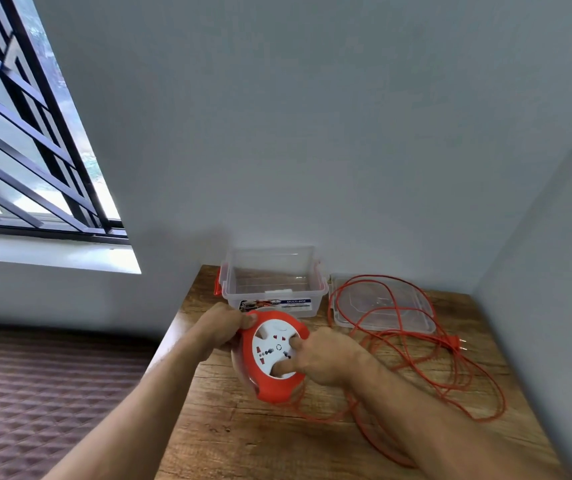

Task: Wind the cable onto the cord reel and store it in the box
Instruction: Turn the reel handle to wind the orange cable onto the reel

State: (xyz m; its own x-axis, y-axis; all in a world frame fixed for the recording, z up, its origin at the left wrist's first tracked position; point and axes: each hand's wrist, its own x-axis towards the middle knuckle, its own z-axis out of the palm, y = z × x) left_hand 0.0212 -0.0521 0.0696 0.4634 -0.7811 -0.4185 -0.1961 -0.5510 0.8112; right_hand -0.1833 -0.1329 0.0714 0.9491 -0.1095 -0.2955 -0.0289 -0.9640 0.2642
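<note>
Your left hand (224, 329) grips the cord reel (270, 355) by its rim above the desk's (243, 441) left edge; your right hand (326, 358) presses two fingers into its white face. Cable (451, 368) sprawls right; the box (274, 282) sits open at the far edge.

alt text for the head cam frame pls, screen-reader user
Two bare hands hold an orange-and-white cord reel over a wooden table: left hand grips its rim, right hand presses its white face. Orange cable lies loose to the right, partly over a clear lid, beside an open clear box.
</note>
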